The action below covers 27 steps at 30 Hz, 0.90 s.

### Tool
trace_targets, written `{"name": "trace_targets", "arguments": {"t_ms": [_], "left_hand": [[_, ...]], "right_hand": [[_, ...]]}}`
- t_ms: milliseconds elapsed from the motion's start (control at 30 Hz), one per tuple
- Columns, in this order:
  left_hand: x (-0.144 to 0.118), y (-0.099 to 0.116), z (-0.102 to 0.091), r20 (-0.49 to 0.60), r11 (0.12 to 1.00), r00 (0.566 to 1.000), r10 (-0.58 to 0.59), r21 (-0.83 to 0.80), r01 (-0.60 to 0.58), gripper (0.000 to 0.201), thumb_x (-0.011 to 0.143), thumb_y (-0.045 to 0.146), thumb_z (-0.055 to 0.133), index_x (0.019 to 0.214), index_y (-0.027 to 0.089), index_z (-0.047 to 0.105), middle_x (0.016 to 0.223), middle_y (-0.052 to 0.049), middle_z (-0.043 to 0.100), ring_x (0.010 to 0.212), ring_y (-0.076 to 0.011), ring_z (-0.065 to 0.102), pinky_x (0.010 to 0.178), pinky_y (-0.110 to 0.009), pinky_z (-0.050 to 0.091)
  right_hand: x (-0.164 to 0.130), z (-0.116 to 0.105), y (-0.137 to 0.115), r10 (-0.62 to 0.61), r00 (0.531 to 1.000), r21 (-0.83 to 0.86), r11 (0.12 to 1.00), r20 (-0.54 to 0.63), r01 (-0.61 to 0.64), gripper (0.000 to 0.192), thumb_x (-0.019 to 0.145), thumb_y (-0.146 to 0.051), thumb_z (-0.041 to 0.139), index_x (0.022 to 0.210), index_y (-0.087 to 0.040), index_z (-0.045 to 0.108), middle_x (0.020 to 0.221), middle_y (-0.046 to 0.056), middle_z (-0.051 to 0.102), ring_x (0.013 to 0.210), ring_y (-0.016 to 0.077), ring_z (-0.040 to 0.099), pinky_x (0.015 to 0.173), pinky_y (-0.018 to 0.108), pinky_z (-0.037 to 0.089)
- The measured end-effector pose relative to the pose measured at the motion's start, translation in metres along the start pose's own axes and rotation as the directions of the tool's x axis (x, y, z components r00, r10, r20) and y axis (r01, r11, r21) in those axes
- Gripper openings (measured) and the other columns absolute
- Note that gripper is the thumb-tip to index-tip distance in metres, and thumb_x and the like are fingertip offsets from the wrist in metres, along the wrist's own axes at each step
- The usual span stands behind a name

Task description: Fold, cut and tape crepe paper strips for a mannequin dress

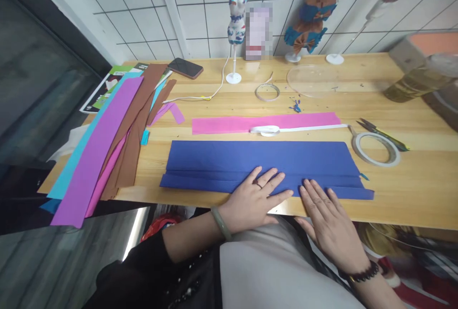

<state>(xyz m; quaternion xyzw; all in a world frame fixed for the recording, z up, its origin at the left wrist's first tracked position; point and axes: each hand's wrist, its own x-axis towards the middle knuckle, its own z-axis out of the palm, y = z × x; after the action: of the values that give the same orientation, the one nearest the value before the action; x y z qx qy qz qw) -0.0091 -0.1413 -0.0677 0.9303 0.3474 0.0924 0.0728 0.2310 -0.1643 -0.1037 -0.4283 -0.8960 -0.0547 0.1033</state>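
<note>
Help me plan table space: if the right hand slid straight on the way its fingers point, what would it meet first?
Probably the white tape strip on the pink paper strip, after the right hand crosses the blue paper sheet.

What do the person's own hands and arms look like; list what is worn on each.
Left hand: a ring on one finger, a pale green bangle at the wrist, a black sleeve pushed up the forearm. Right hand: bare fingers, a dark beaded bracelet at the wrist.
</note>
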Motion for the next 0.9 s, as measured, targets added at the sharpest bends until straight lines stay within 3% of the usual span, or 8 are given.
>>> {"name": "trace_targets", "arguments": {"t_ms": [333,467,700,900], "left_hand": [[0.001,0.001,-0.001,0.004,0.999,0.999,-0.032,-0.003,0.032,0.067,0.077,0.057,0.054,0.134,0.025,0.037,0.146,-0.009,0.028,0.136,-0.0275,0.018,0.11,-0.049,0.013],[-0.001,0.002,0.001,-0.004,0.999,0.999,-0.051,-0.004,0.051,0.065,0.078,0.057,0.052,0.134,0.027,0.037,0.146,-0.008,0.027,0.136,-0.0272,0.018,0.11,-0.049,0.015],[-0.028,0.004,0.006,-0.022,0.965,0.971,-0.239,0.107,0.24,0.07,0.079,0.057,0.051,0.137,0.024,0.032,0.147,-0.008,0.026,0.136,-0.025,0.019,0.11,-0.046,0.02],[-0.069,0.005,0.006,-0.057,0.875,0.896,-0.441,0.194,0.443,0.067,0.083,0.058,0.043,0.138,0.022,0.032,0.147,-0.007,0.027,0.135,-0.0231,0.023,0.108,-0.043,0.025]], "right_hand": [[-0.048,0.0,0.057,0.094,0.994,-0.099,0.99,-0.059,-0.1,0.067,0.088,-0.04,0.042,0.144,-0.013,0.017,0.143,0.017,0.032,0.13,0.0304,0.031,0.102,0.051,0.03],[-0.056,0.0,0.068,0.098,0.992,-0.131,0.986,-0.075,-0.107,0.067,0.088,-0.039,0.042,0.144,-0.012,0.017,0.143,0.017,0.033,0.129,0.0309,0.033,0.102,0.05,0.031],[-0.057,0.004,0.069,0.074,0.992,-0.132,0.987,-0.099,-0.087,0.067,0.087,-0.04,0.04,0.144,-0.012,0.017,0.143,0.016,0.032,0.127,0.0318,0.036,0.102,0.05,0.03],[-0.071,0.022,0.089,0.028,0.991,-0.091,0.995,-0.13,-0.04,0.072,0.083,-0.043,0.039,0.145,-0.018,0.015,0.145,0.013,0.028,0.125,0.0379,0.037,0.097,0.058,0.033]]}}
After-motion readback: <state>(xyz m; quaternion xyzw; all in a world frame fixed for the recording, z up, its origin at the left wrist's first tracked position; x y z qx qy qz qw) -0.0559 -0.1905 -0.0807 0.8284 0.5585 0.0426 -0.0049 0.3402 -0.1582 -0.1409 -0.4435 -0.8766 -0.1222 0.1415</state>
